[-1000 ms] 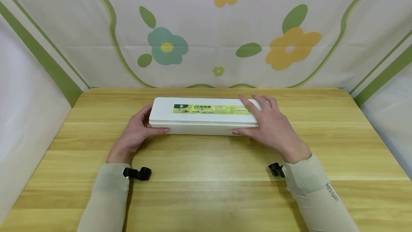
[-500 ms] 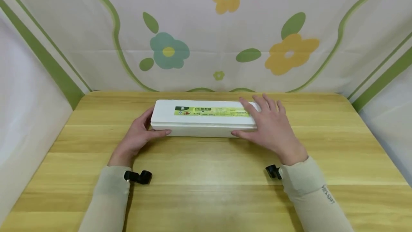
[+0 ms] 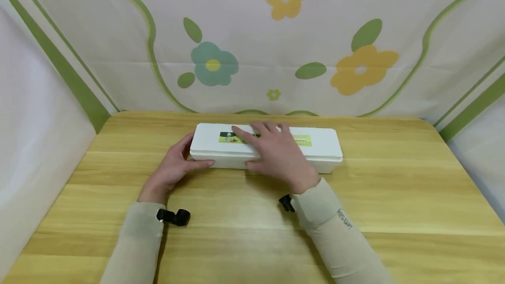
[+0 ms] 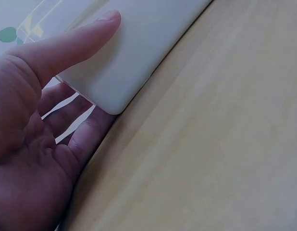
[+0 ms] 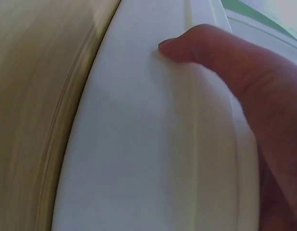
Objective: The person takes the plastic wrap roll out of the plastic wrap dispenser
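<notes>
A long white cling film box (image 3: 325, 143), with a yellow-green label (image 3: 303, 140) on its lid, lies crosswise near the table's far side. My left hand (image 3: 170, 169) holds the box's left end, thumb along the front wall and fingers round behind the corner. The left wrist view shows this thumb (image 4: 81, 43) flat on the white wall. My right hand (image 3: 282, 154) spans the middle of the lid, its fingers reaching to the back edge and covering much of the label. In the right wrist view, the right thumb (image 5: 230, 55) presses on the front wall below the lid's rim.
Under the box is a wood-grain table (image 3: 236, 240). A white cloth (image 3: 252, 21) printed with flowers hangs right behind the far edge, with more cloth at both sides. Black mounts (image 3: 173, 217) stick out from both sleeve cuffs.
My right hand has slid left along the box, from its right end to its middle, uncovering that end. My left hand keeps its hold on the left end. The head view has shifted slightly.
</notes>
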Demonstrator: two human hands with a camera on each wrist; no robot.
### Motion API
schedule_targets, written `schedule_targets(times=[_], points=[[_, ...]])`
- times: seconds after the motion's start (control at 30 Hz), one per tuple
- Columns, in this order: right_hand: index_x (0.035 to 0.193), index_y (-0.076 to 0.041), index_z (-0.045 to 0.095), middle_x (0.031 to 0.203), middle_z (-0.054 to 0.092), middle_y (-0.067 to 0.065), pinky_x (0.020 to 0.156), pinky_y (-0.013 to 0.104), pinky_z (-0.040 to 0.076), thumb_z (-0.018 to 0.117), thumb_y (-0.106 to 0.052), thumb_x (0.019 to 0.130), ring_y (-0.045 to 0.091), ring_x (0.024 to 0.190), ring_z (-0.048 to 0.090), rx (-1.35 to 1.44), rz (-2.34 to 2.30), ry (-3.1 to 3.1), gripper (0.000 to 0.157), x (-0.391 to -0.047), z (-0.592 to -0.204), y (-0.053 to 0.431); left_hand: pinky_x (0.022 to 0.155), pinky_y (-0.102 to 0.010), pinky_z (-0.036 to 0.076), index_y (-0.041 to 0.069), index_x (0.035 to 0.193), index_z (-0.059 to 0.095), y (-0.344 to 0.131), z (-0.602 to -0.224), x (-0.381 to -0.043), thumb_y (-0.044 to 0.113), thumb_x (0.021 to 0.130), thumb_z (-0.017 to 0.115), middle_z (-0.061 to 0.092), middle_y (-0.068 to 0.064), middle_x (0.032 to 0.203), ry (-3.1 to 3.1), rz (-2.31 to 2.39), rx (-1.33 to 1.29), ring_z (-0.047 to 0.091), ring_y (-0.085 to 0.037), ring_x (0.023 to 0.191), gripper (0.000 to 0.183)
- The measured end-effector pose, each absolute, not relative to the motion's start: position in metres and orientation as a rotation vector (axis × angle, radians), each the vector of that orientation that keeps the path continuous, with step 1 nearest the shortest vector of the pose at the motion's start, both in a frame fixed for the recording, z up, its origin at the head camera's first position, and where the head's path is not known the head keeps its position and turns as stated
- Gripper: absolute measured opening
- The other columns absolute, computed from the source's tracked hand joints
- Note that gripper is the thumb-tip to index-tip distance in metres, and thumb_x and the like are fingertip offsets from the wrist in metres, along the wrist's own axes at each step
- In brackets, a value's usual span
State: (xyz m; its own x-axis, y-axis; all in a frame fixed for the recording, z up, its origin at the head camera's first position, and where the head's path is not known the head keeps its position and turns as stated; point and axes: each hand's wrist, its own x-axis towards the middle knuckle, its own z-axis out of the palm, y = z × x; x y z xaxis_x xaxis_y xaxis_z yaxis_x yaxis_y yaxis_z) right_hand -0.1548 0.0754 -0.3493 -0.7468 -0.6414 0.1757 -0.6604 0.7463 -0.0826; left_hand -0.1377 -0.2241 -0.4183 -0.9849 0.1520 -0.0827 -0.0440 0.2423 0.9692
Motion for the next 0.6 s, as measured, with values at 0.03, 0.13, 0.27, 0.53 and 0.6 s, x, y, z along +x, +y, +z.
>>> schedule_targets(times=[0.03, 0.13, 0.27, 0.53, 0.6], points=[[0.167, -0.038, 0.041, 0.155, 0.056, 0.007, 0.112, 0.063, 0.042, 0.081, -0.05, 0.092, 0.035, 0.141, 0.054, 1.04, 0.196, -2.815, 0.086, -0.154, -0.349, 0.071, 0.133, -0.05, 0.021, 0.021, 0.167, 0.041, -0.224, -0.419, -0.138, 0.009, 0.084, 0.093, 0.049, -0.005, 0.164, 2.342, 1.842, 0.107, 0.035, -0.022, 0.157, 0.098], [0.168, -0.036, 0.039, 0.153, 0.057, 0.007, 0.111, 0.063, 0.044, 0.078, -0.063, 0.092, 0.036, 0.139, 0.055, 0.998, 0.122, -2.838, 0.089, -0.154, -0.35, 0.058, 0.133, -0.05, 0.021, 0.022, 0.166, 0.043, -0.223, -0.418, -0.138, 0.009, 0.084, 0.094, 0.05, -0.003, 0.163, 2.33, 1.85, 0.113, 0.034, -0.021, 0.158, 0.097], [0.168, -0.033, 0.038, 0.153, 0.058, 0.006, 0.11, 0.062, 0.046, 0.073, -0.073, 0.091, 0.036, 0.138, 0.057, 0.964, 0.022, -2.819, 0.093, -0.155, -0.351, 0.041, 0.132, -0.05, 0.022, 0.023, 0.166, 0.042, -0.223, -0.416, -0.138, 0.009, 0.084, 0.093, 0.049, -0.002, 0.163, 2.328, 1.846, 0.112, 0.034, -0.02, 0.157, 0.098], [0.165, -0.032, 0.044, 0.143, 0.064, 0.006, 0.099, 0.054, 0.049, 0.07, -0.076, 0.091, 0.037, 0.122, 0.064, 0.974, -0.106, -2.671, 0.09, -0.155, -0.357, 0.024, 0.132, -0.051, 0.021, 0.023, 0.167, 0.041, -0.225, -0.417, -0.136, 0.008, 0.086, 0.092, 0.048, -0.003, 0.163, 2.316, 1.85, 0.111, 0.034, -0.022, 0.157, 0.097], [0.164, -0.032, 0.045, 0.141, 0.065, 0.005, 0.098, 0.054, 0.049, 0.07, -0.076, 0.091, 0.036, 0.121, 0.065, 0.959, -0.119, -2.647, 0.088, -0.156, -0.358, 0.023, 0.132, -0.051, 0.021, 0.024, 0.167, 0.041, -0.225, -0.416, -0.136, 0.008, 0.085, 0.092, 0.048, -0.002, 0.163, 2.32, 1.85, 0.108, 0.034, -0.022, 0.156, 0.097]])
